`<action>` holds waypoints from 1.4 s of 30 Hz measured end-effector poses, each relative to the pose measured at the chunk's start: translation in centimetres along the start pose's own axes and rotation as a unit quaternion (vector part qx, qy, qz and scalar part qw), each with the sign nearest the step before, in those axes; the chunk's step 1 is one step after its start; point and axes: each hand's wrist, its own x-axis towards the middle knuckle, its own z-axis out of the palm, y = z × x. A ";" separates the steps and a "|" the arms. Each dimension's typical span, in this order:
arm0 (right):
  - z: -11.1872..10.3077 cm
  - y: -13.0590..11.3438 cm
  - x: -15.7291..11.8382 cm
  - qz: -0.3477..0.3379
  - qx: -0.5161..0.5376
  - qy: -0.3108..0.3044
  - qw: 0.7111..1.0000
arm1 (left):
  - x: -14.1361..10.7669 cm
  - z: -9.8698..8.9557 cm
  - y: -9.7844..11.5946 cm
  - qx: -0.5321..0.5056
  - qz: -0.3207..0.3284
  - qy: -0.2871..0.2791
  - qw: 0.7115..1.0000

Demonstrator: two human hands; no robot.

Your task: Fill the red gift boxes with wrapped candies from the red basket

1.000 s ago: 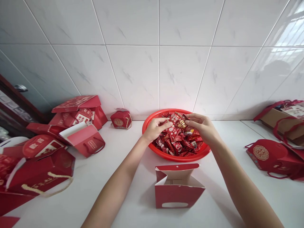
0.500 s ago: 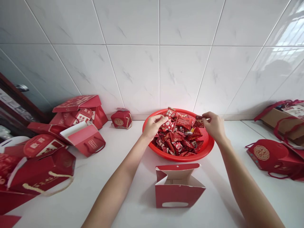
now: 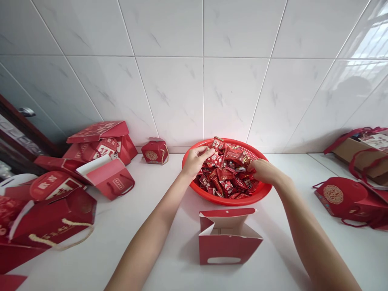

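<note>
Box (image 3: pixel 229 244) is already open, many sweets (image 3: pixel 226 188) are left in the basket (image 3: pixel 228 202), my left hand (image 3: pixel 194 162) clamps wrapped packets (image 3: pixel 215 160), and my right hand's (image 3: pixel 266 171) hold I cannot tell.

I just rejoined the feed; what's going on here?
The person's left hand pinches at least one red candy packet over a red plastic colander heaped with wrapped candies. The right hand dips among the candies, its grip hidden. Nearer the camera, a red gift box stands open on the white counter.
</note>
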 end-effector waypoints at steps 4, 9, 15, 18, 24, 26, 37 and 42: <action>-0.1 -1.2 0.1 0.052 -0.127 -0.119 0.983 | -0.1 0.1 0.0 0.004 -0.003 -0.002 1.000; -0.6 -3.0 0.1 0.079 -0.210 -0.197 0.954 | -0.2 0.1 0.1 0.010 -0.008 -0.006 1.000; -1.1 -3.9 0.3 0.088 -0.236 -0.211 0.945 | -0.1 -0.1 -0.2 0.020 -0.008 -0.005 1.000; -1.2 -4.0 0.4 0.087 -0.233 -0.207 0.946 | -0.1 -0.1 -0.2 0.022 -0.008 -0.007 1.000; -1.2 -4.0 0.5 0.084 -0.196 -0.163 0.963 | -0.1 0.0 0.0 0.024 -0.008 -0.011 1.000; -1.6 -4.0 0.4 0.087 -0.168 -0.138 0.972 | -0.2 0.0 0.1 0.026 -0.007 -0.011 1.000; -5.3 -2.5 -0.9 -0.024 0.325 0.045 0.944 | -0.1 0.0 0.1 0.030 -0.013 -0.013 0.999; -4.8 -3.1 -0.9 -0.058 0.448 0.043 0.891 | -0.4 0.2 0.6 0.036 -0.018 -0.031 0.999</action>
